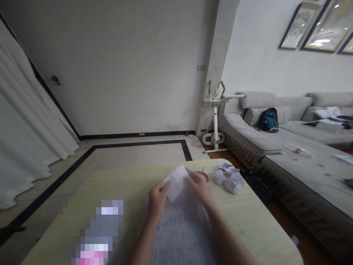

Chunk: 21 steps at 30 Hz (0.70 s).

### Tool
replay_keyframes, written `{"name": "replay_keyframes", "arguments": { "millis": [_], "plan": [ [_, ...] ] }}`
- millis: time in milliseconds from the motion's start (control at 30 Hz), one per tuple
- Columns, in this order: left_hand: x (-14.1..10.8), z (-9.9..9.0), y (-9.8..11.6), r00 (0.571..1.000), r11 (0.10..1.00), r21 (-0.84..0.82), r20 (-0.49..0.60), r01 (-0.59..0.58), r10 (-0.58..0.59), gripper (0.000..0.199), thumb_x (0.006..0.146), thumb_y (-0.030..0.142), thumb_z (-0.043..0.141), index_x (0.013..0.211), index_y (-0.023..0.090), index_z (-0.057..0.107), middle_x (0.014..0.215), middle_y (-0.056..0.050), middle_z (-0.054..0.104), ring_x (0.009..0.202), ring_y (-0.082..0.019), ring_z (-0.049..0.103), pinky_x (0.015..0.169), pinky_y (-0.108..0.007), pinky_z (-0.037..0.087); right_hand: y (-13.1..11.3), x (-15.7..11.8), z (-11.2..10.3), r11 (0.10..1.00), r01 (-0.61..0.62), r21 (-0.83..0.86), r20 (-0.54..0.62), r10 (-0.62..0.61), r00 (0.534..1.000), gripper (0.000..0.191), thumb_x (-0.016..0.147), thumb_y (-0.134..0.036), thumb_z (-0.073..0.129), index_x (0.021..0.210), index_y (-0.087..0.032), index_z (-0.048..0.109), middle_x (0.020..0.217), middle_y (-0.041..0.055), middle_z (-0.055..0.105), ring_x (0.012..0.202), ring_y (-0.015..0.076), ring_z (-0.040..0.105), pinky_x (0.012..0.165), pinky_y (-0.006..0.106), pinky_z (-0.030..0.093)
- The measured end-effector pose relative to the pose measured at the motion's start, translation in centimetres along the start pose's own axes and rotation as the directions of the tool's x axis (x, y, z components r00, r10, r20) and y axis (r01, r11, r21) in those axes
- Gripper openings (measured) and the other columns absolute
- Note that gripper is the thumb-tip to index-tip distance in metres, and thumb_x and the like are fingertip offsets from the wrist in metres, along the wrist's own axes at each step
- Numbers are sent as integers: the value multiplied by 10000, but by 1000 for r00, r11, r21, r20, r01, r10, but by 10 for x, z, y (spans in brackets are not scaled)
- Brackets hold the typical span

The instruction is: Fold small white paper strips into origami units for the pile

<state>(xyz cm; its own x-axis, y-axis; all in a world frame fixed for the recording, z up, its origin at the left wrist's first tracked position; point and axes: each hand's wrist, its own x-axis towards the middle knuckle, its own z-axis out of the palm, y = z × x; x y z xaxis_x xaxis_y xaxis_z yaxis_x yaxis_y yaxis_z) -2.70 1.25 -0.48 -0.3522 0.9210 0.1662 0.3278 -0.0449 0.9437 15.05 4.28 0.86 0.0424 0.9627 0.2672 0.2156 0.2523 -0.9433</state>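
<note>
A folded piece of white paper (176,184) is held up slightly tilted between my two hands. My left hand (158,200) pinches its left edge, thumb on top. At its right edge, my right hand (199,186) grips the paper, the fingers partly hidden behind it. Beneath my forearms lies a large sheet covered in faint writing or print (182,235). Just beyond my right hand, a red curved object (203,176) shows in part; its kind is unclear. Several crumpled or folded white papers (228,178) lie together at the table's far right corner.
The pale wooden table (116,184) has rounded corners. A pixelated patch (100,232) hides something at its left. To the right stands a grey sofa (292,147) with a blue bag (268,119). A white exercise machine (216,117) stands behind; a white curtain (24,121) hangs left.
</note>
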Motion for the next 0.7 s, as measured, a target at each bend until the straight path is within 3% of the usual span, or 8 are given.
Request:
{"name": "replay_keyframes", "arguments": {
  "millis": [100,267,367,467,633,700],
  "plan": [
    [-2,0,3,1000,1000,10,-5,-17,17,407,691,482,613,485,165,460,473,63,320,473,-88,338,451,-189,247,-6,-3,-1,998,23,-66,-1,-24,1000,202,743,-338,588,711,-154,664,673,53,668,641,191,609,604,287,463],
    [1,-7,4,996,996,25,7,-91,91,397,739,480,561,512,156,516,500,42,400,517,-109,392,485,-191,285,-5,-4,-4,993,49,-105,-91,-58,994,213,780,-335,551,744,-153,656,715,62,670,671,186,609,645,292,465],
    [6,-15,3,989,992,77,-94,-102,110,392,794,479,483,612,148,590,545,16,505,550,-132,456,515,-199,321,6,0,-8,1000,-27,-5,-221,25,975,266,797,-394,519,798,-147,617,725,63,650,651,181,594,592,284,474],
    [10,-25,-1,968,966,250,-220,-67,124,425,811,487,445,618,149,618,511,-5,515,533,-147,465,515,-218,321,14,3,-12,997,-56,56,-290,70,955,304,778,-441,526,809,-147,598,728,55,629,640,171,573,561,275,477],
    [17,-37,-12,961,892,445,-271,74,56,378,795,486,474,795,174,688,634,-84,640,590,-229,563,531,-279,367,12,2,-12,996,-38,79,-243,57,968,303,777,-446,524,819,-153,588,720,38,613,613,151,562,549,263,476],
    [20,-40,-16,954,876,478,-289,68,83,366,805,457,474,886,169,685,751,-116,675,695,-265,603,599,-320,421,11,2,-11,996,-43,73,-225,59,973,295,780,-444,520,810,-158,586,700,29,610,575,144,552,520,251,459]
  ]
}}
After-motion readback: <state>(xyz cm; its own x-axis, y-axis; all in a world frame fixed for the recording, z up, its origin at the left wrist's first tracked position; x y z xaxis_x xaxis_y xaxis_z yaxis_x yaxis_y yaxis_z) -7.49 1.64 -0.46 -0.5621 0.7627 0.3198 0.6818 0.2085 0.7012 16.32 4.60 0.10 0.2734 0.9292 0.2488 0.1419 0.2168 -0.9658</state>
